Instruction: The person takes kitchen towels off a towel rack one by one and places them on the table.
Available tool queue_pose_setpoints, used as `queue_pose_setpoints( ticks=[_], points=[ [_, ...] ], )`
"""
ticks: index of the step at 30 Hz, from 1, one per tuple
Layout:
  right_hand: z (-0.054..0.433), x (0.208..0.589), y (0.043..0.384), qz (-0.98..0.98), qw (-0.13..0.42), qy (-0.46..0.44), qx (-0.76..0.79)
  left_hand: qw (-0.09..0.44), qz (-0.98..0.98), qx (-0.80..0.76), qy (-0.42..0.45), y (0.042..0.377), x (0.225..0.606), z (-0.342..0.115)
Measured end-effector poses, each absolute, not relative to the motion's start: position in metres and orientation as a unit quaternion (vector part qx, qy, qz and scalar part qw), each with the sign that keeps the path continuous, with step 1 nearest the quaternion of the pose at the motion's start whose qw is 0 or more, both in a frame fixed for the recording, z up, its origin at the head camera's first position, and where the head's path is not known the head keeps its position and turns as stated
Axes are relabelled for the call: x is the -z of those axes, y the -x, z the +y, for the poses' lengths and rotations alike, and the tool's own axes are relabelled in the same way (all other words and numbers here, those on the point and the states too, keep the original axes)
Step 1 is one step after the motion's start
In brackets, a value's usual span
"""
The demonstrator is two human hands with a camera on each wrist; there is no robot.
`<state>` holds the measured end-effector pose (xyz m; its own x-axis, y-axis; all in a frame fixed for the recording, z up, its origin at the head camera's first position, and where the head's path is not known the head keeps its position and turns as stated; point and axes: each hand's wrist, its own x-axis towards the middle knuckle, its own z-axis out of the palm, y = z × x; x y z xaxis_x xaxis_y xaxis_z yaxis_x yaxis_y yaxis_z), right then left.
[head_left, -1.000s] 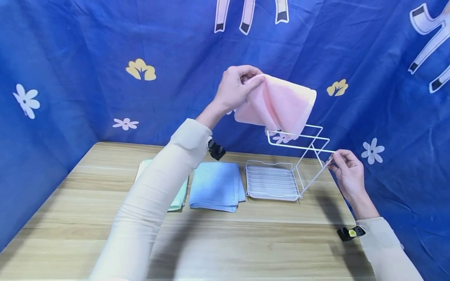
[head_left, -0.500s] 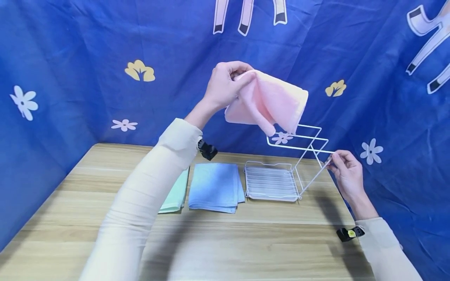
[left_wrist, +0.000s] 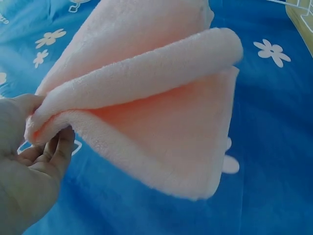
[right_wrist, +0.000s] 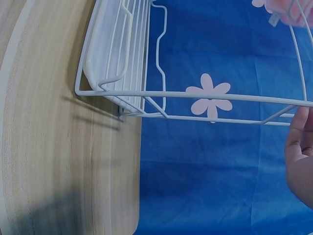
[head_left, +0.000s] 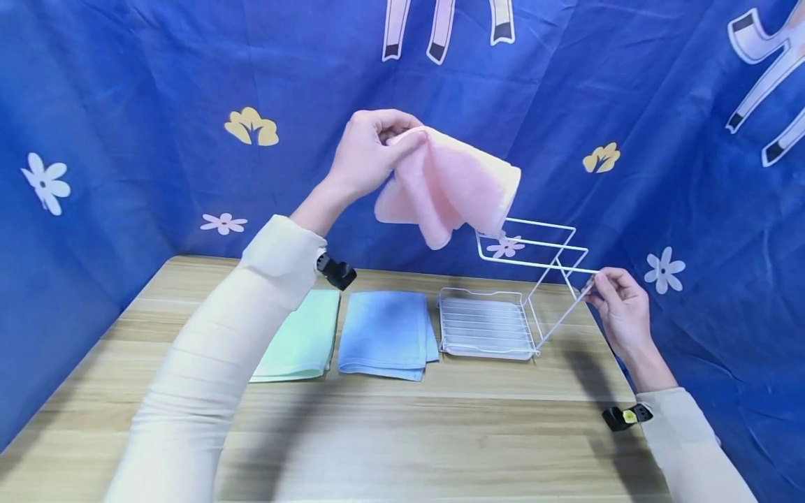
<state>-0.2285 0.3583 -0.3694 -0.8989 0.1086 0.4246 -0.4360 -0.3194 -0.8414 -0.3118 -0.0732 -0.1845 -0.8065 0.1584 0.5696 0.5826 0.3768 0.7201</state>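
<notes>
Your left hand (head_left: 367,150) is up in the air w/ fingers and thumb curled round one corner of the pink towel (head_left: 449,185), pinching it tight. From the left wrist cam the same left hand (left_wrist: 29,161) clamps the folded edge of the pink towel (left_wrist: 151,103), thumb on top, fingers underneath; the cloth is doubled over and fans open away from the grip. The towel hangs free, clear of the table, above and to the left of the white wire rack (head_left: 522,293); its lower tip sits near the rack's top bars in the head view, but can't tell if it touches them.

Your right hand (head_left: 619,307) is at the rack's right side, fingertips pinching a thin wire of the upper frame, other fingers loosely bent. From the right wrist cam only the edge of the right hand (right_wrist: 301,156) shows, next to the rack's (right_wrist: 146,93) long wire; contact itself is cut off at the frame edge.

The rack stands on the wooden table (head_left: 402,433), towards the back right, tray part flat on the top. Just left of it lies a folded blue towel (head_left: 385,334), and left of that a folded green towel (head_left: 302,339), partly behind your left sleeve (head_left: 214,377). A blue flower-print cloth backdrop (head_left: 126,105) hangs behind everything.
</notes>
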Motion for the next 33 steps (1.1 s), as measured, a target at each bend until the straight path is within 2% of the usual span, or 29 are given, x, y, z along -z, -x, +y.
queue_pose_setpoints(
  ticks=[15,33],
  points=[
    [0.358,0.371,0.229,-0.568,0.172,-0.141,-0.792,0.2,-0.838,0.459,0.215,0.299,0.189,-0.125],
    [0.358,0.368,0.229,-0.558,0.168,-0.14,-0.8,0.17,-0.885,0.396,0.178,0.265,0.211,-0.189]
  ],
)
